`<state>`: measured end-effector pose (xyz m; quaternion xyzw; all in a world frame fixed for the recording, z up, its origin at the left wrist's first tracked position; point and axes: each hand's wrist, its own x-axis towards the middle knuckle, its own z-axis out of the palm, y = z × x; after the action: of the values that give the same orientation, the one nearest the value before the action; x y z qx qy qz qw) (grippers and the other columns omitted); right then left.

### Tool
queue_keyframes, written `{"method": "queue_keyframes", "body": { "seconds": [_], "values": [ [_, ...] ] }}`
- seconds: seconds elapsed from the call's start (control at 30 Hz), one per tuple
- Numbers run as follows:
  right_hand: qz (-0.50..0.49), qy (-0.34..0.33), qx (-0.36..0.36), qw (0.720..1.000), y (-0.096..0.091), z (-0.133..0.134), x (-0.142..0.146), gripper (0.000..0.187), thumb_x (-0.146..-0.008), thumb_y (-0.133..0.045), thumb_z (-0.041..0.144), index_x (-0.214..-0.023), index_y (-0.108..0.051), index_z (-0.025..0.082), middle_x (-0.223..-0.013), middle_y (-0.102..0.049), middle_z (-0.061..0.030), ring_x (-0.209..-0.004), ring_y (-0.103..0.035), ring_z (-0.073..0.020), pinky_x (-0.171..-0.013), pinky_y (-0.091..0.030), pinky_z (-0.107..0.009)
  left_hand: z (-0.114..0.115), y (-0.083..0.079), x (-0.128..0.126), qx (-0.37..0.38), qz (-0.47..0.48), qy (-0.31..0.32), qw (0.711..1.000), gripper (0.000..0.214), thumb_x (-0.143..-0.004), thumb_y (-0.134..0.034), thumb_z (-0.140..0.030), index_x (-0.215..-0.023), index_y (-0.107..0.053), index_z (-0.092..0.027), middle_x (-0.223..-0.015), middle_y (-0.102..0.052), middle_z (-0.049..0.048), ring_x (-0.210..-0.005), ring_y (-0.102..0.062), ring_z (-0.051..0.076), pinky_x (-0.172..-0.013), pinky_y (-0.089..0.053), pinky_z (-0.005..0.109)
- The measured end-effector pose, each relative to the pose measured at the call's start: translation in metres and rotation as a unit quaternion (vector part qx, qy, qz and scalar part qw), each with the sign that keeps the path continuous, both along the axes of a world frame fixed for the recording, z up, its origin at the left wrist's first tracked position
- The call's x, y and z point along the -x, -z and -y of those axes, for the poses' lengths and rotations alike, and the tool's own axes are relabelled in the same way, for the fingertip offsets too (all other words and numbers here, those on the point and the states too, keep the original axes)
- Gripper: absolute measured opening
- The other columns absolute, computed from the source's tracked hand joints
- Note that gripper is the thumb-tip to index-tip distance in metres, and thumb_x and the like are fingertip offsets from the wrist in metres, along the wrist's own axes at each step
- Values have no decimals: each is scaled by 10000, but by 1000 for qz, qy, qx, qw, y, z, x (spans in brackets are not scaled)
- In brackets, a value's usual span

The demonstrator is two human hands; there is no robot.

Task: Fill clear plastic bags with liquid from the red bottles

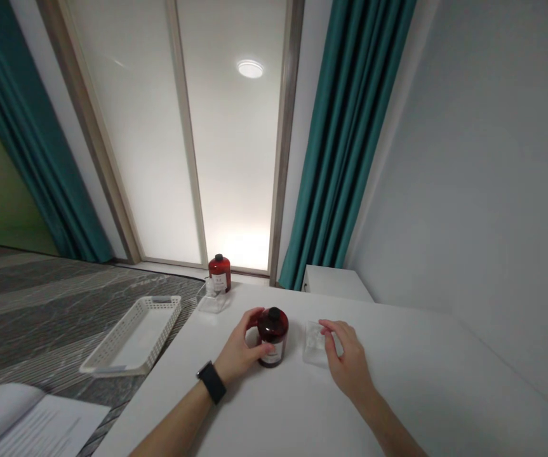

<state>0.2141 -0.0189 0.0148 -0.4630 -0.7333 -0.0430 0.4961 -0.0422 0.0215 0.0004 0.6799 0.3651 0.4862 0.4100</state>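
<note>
A dark red-brown bottle (272, 325) with a black cap and a pale label stands upright on the white table (274, 419). My left hand (240, 346), with a black watch on its wrist, is wrapped around the bottle's left side, its thumb across the label. Just to the right lies a small clear plastic box (312, 352) with something whitish in it. Over that box's right side is my right hand (347, 358), thumb and fingertips close together in a pinch; whatever is between them is too small to make out.
At the table's far left corner stand a second red bottle (220, 273) and another clear box (213, 303). Left of the table are a white perforated basket (97, 368) and an open book (59, 425). A white cabinet (338, 282) stands behind, a wall at right.
</note>
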Motion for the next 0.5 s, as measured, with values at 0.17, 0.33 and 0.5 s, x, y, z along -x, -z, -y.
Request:
{"method": "queue_keyframes", "body": {
  "seconds": [0.17, 0.33, 0.5],
  "values": [
    [72, -24, -8, 997, -42, -1, 26, 179, -929, -435, 120, -963, -593, 199, -802, -648, -42, -775, -571, -212, -742, -385, -364, 1, -2, 3, -30, -11, -12, 999, 699, -657, -810, -192, -1279, -492, -182, -1302, -580, 140, -1187, -559, 324, -1057, -406, 494],
    [165, -107, 121, 973, -82, -15, 58, 166, -923, -489, 165, -1036, -607, 197, -853, -680, -44, -781, -598, -204, -773, -411, -344, 2, 0, -1, -25, -5, -3, 1000, 726, -657, -822, -180, -1296, -476, -194, -1310, -583, 127, -1190, -567, 310, -1069, -408, 487],
    [245, -88, 177, 949, -94, -36, 79, 167, -923, -581, 324, -995, -627, 180, -816, -685, -50, -830, -618, -231, -793, -412, -351, 3, -3, -2, -5, 13, 9, 1000, 700, -656, -810, -144, -1276, -490, -203, -1294, -592, 115, -1115, -615, 285, -1002, -480, 463]
  ]
}}
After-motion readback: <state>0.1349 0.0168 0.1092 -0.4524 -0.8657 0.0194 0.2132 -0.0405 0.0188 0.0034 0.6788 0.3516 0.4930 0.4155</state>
